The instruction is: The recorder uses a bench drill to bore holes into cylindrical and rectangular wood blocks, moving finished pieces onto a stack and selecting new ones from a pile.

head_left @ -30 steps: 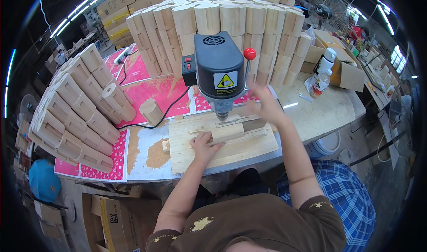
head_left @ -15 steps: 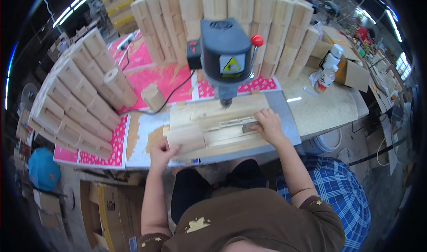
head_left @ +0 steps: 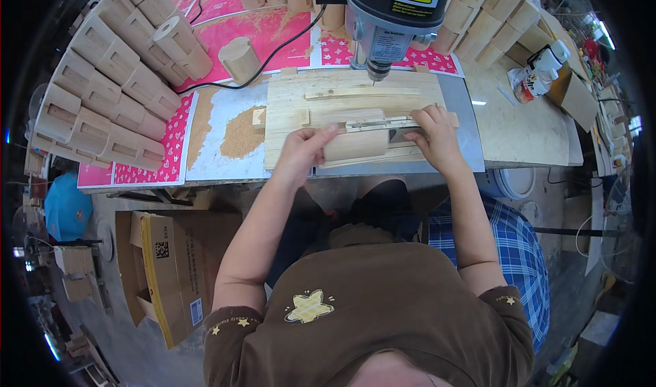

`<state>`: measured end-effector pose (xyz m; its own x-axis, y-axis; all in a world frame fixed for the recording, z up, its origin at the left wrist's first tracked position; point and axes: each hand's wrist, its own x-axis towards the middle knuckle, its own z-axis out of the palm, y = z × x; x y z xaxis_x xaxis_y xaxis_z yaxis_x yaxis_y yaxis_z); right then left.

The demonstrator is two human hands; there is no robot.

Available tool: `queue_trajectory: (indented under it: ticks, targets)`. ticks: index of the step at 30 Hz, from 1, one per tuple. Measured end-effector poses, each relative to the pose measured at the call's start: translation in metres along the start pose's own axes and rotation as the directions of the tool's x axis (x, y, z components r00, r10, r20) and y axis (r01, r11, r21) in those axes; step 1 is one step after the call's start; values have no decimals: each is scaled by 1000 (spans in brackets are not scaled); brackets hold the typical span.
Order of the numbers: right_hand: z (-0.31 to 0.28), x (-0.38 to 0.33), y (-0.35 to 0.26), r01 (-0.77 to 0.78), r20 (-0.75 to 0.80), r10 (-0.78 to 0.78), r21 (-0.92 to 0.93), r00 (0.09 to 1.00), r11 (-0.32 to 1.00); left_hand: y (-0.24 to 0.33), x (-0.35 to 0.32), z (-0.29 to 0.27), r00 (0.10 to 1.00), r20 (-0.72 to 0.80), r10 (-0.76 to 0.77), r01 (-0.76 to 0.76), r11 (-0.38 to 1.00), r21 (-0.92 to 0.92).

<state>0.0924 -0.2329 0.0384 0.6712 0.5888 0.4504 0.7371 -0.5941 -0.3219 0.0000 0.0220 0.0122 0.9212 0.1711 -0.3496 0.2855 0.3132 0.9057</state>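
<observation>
A pale wooden block [head_left: 359,148] with rounded sides lies on a wooden jig board [head_left: 290,107] on the bench. My left hand [head_left: 305,153] pinches the block's left end, its thumb along the top. A slim metal strip [head_left: 372,125] runs across the block's upper side. At its right end my right hand [head_left: 435,141] closes its fingers on a small grey metal piece [head_left: 398,136], which stands against the block's right end. The fingers partly hide this piece. Just beyond the block hangs the drill press [head_left: 396,28], its chuck and thin bit [head_left: 376,72] above the board.
Stacked wooden blocks [head_left: 102,93] curve along the left, with more at the back. One short wooden block [head_left: 239,60] stands alone near a black cable [head_left: 273,55]. Sawdust [head_left: 244,135] lies left of the board. Bottles [head_left: 536,79] and a carton [head_left: 577,96] are at right.
The wooden block has slid right along the jig, with my left hand on it, and now meets the grey metal piece. The view has tilted downward, so the drill press sits higher.
</observation>
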Motion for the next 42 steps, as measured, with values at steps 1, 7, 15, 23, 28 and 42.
queue_trajectory:
  ticks: [1,7,15,23,28,42]
  targets:
    - [1,0,0,6,-7,-6,4,1000,1000,0,1,7,996,83,-23,29,997,-78]
    - [1,-2,20,-71,-80,69,-29,994,997,-32,8,21,921,8,389,-386,911,143]
    - [26,38,33,-51,-155,41,-61,987,997,-39,43,15,670,117,733,-422,247,872]
    - [18,47,28,-24,-256,146,424,956,905,-31,49,-6,693,156,703,-439,240,866]
    - [-70,118,21,157,-652,276,524,706,837,-36,49,-11,699,163,696,-446,247,860]
    - [-94,90,-59,-74,-478,62,-6,876,997,-41,52,-11,661,129,739,-427,230,874]
